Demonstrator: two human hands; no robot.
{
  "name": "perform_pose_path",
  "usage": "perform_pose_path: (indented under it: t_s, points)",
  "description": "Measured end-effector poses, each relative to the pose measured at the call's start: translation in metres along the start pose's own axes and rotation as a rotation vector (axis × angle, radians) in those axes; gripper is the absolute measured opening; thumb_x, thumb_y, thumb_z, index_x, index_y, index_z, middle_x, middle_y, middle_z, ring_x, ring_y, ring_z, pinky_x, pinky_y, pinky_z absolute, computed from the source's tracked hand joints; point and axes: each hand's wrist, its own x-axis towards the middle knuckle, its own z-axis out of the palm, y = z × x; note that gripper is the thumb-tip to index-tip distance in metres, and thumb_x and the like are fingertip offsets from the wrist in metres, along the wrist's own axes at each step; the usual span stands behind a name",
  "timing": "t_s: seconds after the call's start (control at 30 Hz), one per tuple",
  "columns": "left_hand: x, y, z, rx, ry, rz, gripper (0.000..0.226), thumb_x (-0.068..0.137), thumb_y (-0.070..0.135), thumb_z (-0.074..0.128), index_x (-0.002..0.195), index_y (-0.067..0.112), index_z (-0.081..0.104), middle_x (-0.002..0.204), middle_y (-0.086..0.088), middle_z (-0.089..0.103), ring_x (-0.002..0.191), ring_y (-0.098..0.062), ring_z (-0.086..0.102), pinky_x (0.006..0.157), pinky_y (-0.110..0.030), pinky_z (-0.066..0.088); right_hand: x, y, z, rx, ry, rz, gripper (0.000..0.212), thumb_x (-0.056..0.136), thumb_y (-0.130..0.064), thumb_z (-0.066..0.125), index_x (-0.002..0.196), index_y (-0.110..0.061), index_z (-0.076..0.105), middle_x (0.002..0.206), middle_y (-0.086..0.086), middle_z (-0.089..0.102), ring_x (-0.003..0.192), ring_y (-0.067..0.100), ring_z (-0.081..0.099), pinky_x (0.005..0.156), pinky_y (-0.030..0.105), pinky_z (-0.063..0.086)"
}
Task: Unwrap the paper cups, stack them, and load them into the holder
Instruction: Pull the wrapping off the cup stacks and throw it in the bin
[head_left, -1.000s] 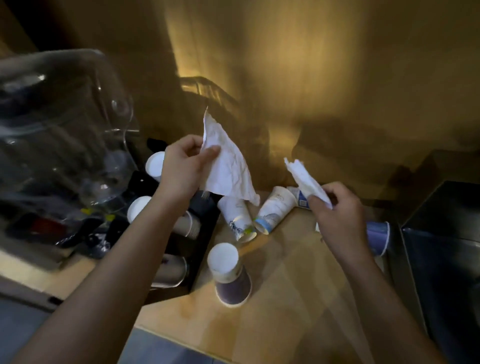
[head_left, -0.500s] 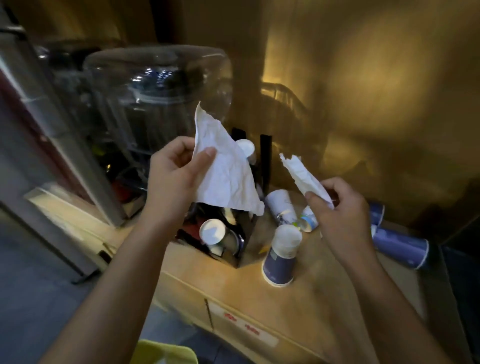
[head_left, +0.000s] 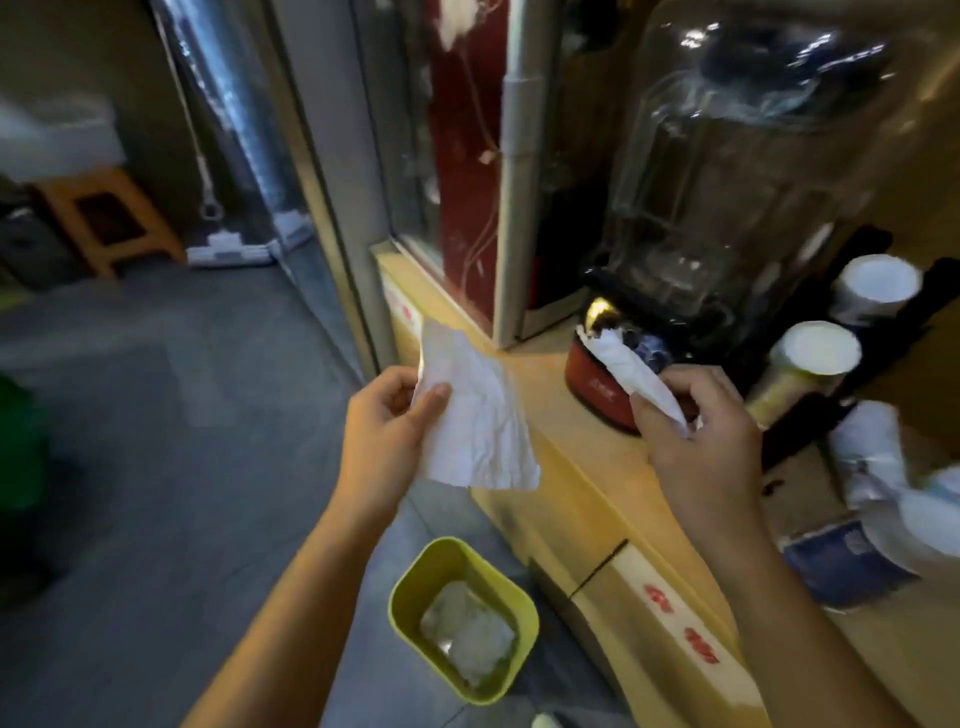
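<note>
The left hand (head_left: 387, 431) pinches a crumpled white wrapper (head_left: 475, 421) between thumb and fingers (head_left: 435, 402); the sheet hangs as a creased, roughly triangular flap, held out over the floor just beside the desk (head_left: 587, 499) edge. The right hand (head_left: 698, 441) is closed on a second wrapper (head_left: 636, 371), this one twisted into a narrow, wrinkled strip that sticks up and to the left out of the fist, above the pale wooden desk top.

Below the left wrapper, on the grey floor, stands a yellow-green bin (head_left: 462, 618) with rounded corners, holding crinkled clear and white scraps.

At the right edge, paper cups (head_left: 815, 348) lie nested in a dark holder (head_left: 893, 312), their round white bottoms facing the camera; more cups (head_left: 862, 551), white and blue, sit blurred on the desk near the right forearm. Behind the right hand is a red round base (head_left: 592, 384) under a large clear plastic bottle (head_left: 737, 171) with ribbed, glossy walls. A metal-framed glass cabinet (head_left: 467, 156) rises at the desk's far end.
</note>
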Motion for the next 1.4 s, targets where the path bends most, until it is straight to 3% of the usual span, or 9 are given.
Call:
perform_pose_path:
  t_s: [0.13, 0.37, 0.53, 0.63, 0.73, 0.83, 1.07, 1.2, 1.4]
  points:
    - [-0.020, -0.045, -0.039, 0.044, 0.101, -0.166, 0.019, 0.088, 0.008, 0.062, 0.070, 0.016, 0.062, 0.063, 0.003, 0.060, 0.053, -0.001, 0.055, 0.048, -0.013, 0.044, -0.016, 0.017, 0.056, 0.007, -0.190, 0.032, 0.009, 0.078, 0.001, 0.062, 0.083, -0.005, 0.057, 0.083, 0.005, 0.051, 0.077, 0.014, 0.046, 0.061, 0.026, 0.032]
    - [-0.043, -0.143, -0.061, 0.040, 0.298, -0.556, 0.019, 0.087, 0.007, 0.061, 0.070, 0.014, 0.063, 0.067, -0.002, 0.061, 0.061, -0.015, 0.057, 0.055, -0.027, 0.046, -0.078, 0.100, 0.133, -0.084, -0.420, 0.259, 0.009, 0.074, 0.000, 0.068, 0.072, -0.002, 0.060, 0.075, 0.010, 0.051, 0.072, 0.032, 0.050, 0.060, 0.035, 0.036]
    - [-0.053, -0.233, -0.045, -0.006, 0.311, -0.762, 0.012, 0.085, 0.002, 0.063, 0.074, 0.008, 0.063, 0.070, -0.009, 0.056, 0.064, -0.021, 0.053, 0.050, -0.024, 0.046, -0.123, 0.174, 0.175, -0.140, -0.527, 0.392, 0.030, 0.075, -0.002, 0.068, 0.059, -0.021, 0.052, 0.064, -0.002, 0.045, 0.056, 0.015, 0.044, 0.049, 0.023, 0.028]
    - [-0.066, -0.296, -0.025, -0.023, 0.264, -0.875, 0.022, 0.087, 0.000, 0.061, 0.067, 0.009, 0.060, 0.067, -0.012, 0.055, 0.064, -0.024, 0.054, 0.054, -0.027, 0.048, -0.155, 0.221, 0.201, -0.115, -0.600, 0.480, 0.049, 0.078, -0.001, 0.065, 0.051, -0.034, 0.040, 0.057, 0.000, 0.043, 0.054, 0.018, 0.043, 0.049, 0.033, 0.033]
    - [-0.080, -0.357, -0.007, -0.093, 0.263, -1.022, 0.016, 0.090, 0.000, 0.056, 0.077, 0.007, 0.062, 0.074, -0.014, 0.065, 0.064, -0.025, 0.063, 0.055, -0.030, 0.056, -0.188, 0.262, 0.223, -0.210, -0.712, 0.573, 0.023, 0.080, -0.001, 0.063, 0.062, -0.015, 0.061, 0.064, 0.010, 0.053, 0.063, 0.021, 0.047, 0.052, 0.029, 0.029]
    - [-0.092, -0.413, 0.004, -0.136, 0.319, -1.143, 0.009, 0.093, 0.003, 0.053, 0.092, 0.004, 0.061, 0.086, -0.017, 0.068, 0.070, -0.024, 0.067, 0.051, -0.024, 0.057, -0.222, 0.303, 0.241, -0.290, -0.812, 0.663, 0.009, 0.082, -0.004, 0.059, 0.074, 0.000, 0.061, 0.071, 0.011, 0.055, 0.069, 0.026, 0.052, 0.055, 0.028, 0.029]
    - [-0.126, -0.497, 0.019, 0.067, 0.246, -1.256, 0.007, 0.093, 0.011, 0.054, 0.095, 0.008, 0.060, 0.093, -0.019, 0.064, 0.078, -0.025, 0.062, 0.069, -0.031, 0.049, -0.269, 0.372, 0.275, -0.465, -1.099, 0.714, 0.007, 0.084, -0.012, 0.056, 0.079, -0.007, 0.055, 0.093, 0.019, 0.062, 0.077, 0.030, 0.054, 0.062, 0.032, 0.035]
    - [-0.134, -0.511, 0.021, 0.156, 0.076, -1.310, 0.028, 0.091, 0.018, 0.060, 0.112, 0.000, 0.061, 0.107, -0.024, 0.064, 0.102, -0.036, 0.062, 0.077, -0.031, 0.044, -0.276, 0.391, 0.286, -0.482, -1.270, 0.716, 0.031, 0.084, -0.015, 0.059, 0.113, -0.008, 0.053, 0.114, 0.017, 0.059, 0.102, 0.036, 0.055, 0.082, 0.045, 0.048]
    - [-0.118, -0.480, 0.009, 0.357, 0.025, -1.152, 0.008, 0.093, 0.017, 0.053, 0.096, 0.012, 0.059, 0.095, -0.013, 0.064, 0.086, -0.025, 0.059, 0.073, -0.034, 0.046, -0.248, 0.373, 0.281, -0.520, -1.269, 0.607, 0.038, 0.086, -0.021, 0.055, 0.121, -0.009, 0.048, 0.127, 0.015, 0.047, 0.111, 0.035, 0.049, 0.088, 0.042, 0.043]
